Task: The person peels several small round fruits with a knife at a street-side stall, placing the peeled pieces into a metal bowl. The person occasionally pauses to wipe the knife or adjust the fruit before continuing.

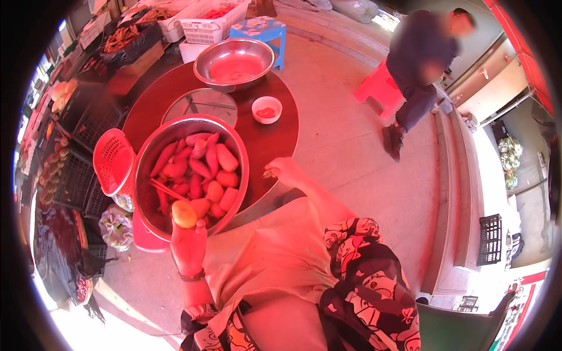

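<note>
My left hand (189,241) grips a yellow potato-like tuber (184,214) over the near rim of a deep metal basin (242,169). Inside the basin lie several long tubers, which look like sweet potatoes (199,167), and several rounder potato-like ones (227,179). A pair of thin sticks, perhaps chopsticks (169,189), slants across them. To the right of the basin, my right hand (287,172) is above the edge of the round table (276,145). Its fingertips pinch a small brownish piece (268,173), too small to identify.
A wide metal bowl (235,66), a round glass-like plate (199,107) and a small white bowl (267,109) stand on the table. A plastic basket (115,162) sits left of the basin. Farther right, a person (419,57) sits on a plastic stool (381,90) near steps (448,210).
</note>
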`<state>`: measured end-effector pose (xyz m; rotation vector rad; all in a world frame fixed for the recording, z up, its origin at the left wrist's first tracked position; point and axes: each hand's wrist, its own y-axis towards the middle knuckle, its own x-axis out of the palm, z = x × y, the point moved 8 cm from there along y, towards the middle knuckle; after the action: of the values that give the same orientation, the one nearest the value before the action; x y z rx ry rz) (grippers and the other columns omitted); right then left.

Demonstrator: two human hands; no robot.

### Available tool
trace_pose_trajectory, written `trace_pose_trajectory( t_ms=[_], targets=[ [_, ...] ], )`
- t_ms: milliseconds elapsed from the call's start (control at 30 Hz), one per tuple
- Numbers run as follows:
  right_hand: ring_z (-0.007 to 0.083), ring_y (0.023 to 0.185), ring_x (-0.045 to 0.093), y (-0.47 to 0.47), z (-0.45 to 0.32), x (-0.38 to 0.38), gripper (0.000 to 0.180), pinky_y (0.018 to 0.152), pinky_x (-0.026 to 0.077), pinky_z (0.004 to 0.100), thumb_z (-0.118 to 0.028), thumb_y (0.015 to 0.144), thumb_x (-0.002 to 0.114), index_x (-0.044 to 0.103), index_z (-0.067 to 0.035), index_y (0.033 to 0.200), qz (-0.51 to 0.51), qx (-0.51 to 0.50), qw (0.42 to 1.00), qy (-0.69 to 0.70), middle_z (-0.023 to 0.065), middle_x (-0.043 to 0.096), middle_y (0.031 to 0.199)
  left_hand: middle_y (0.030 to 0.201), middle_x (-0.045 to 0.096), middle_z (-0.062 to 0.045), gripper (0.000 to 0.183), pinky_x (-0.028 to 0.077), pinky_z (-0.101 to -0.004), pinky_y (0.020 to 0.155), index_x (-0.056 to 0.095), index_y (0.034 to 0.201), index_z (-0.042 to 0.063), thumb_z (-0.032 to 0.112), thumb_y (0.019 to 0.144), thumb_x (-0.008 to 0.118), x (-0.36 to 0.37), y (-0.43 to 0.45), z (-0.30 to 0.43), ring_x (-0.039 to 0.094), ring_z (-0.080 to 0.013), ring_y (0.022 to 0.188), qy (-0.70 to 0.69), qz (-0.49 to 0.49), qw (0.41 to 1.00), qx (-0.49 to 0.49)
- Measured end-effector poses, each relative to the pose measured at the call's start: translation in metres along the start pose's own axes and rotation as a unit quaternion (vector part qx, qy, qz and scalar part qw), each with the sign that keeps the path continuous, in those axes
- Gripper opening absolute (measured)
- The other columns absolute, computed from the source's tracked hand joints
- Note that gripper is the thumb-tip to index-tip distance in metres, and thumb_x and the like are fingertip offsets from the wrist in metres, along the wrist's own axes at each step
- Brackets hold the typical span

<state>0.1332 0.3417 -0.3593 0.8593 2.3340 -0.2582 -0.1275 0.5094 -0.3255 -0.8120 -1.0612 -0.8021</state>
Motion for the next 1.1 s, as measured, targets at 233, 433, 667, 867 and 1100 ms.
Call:
trace_pose_trajectory(
  t_ms=[233, 433, 667, 867, 1100],
  targets=[
    [0.0327, 0.074, 0.061, 0.037, -0.010, 0.027, 0.013, 0.064, 0.048, 0.0400, -0.013, 0.074, 0.056, 0.066, -0.005, 0.078, -0.065, -0.036, 0.974, -0.216, 0.0160, 0.062, 0.073, 0.110, 0.051, -0.010, 0.031, 0.044, -0.0286, 0.071, 0.044, 0.118, 0.006, 0.024, 0.093, 0.039, 0.025, -0.005, -0.018, 0.049, -0.0251, 0.086, -0.045, -0.010, 0.997, -0.065],
    [0.0346, 0.069, 0.059, 0.035, 0.001, 0.033, 0.015, 0.061, 0.048, 0.0434, -0.025, 0.071, 0.059, 0.065, -0.011, 0.072, -0.042, -0.043, 0.964, -0.260, 0.0151, 0.060, 0.070, 0.112, 0.050, -0.010, 0.030, 0.044, -0.0284, 0.070, 0.044, 0.118, 0.007, 0.024, 0.093, 0.038, 0.024, -0.007, -0.022, 0.049, -0.0251, 0.086, -0.043, 0.003, 0.997, -0.062],
    [0.0328, 0.067, 0.059, 0.033, 0.005, 0.028, 0.014, 0.059, 0.047, 0.0426, -0.024, 0.066, 0.061, 0.066, -0.012, 0.071, 0.007, -0.081, 0.974, -0.210, 0.0132, 0.061, 0.069, 0.114, 0.050, -0.009, 0.029, 0.044, -0.0277, 0.071, 0.046, 0.117, 0.009, 0.024, 0.094, 0.037, 0.022, -0.007, -0.022, 0.049, -0.0227, 0.085, -0.036, 0.007, 0.997, -0.064],
    [0.0300, 0.068, 0.057, 0.027, -0.013, 0.024, 0.012, 0.060, 0.045, 0.0425, -0.021, 0.071, 0.057, 0.058, -0.009, 0.068, 0.073, -0.087, 0.949, -0.293, 0.0099, 0.057, 0.067, 0.111, 0.052, -0.008, 0.030, 0.045, -0.0271, 0.071, 0.046, 0.115, 0.007, 0.027, 0.094, 0.038, 0.025, 0.001, -0.030, 0.052, -0.0214, 0.081, -0.015, 0.016, 0.998, -0.054],
    [0.0255, 0.072, 0.058, 0.022, -0.024, 0.033, 0.016, 0.067, 0.037, 0.0405, -0.020, 0.066, 0.061, 0.056, -0.011, 0.078, 0.075, -0.089, 0.932, -0.344, 0.0069, 0.059, 0.069, 0.116, 0.049, -0.008, 0.033, 0.045, -0.0284, 0.070, 0.042, 0.119, 0.008, 0.028, 0.093, 0.039, 0.017, 0.001, -0.029, 0.052, -0.0221, 0.081, -0.029, 0.006, 0.997, -0.070]
  ],
)
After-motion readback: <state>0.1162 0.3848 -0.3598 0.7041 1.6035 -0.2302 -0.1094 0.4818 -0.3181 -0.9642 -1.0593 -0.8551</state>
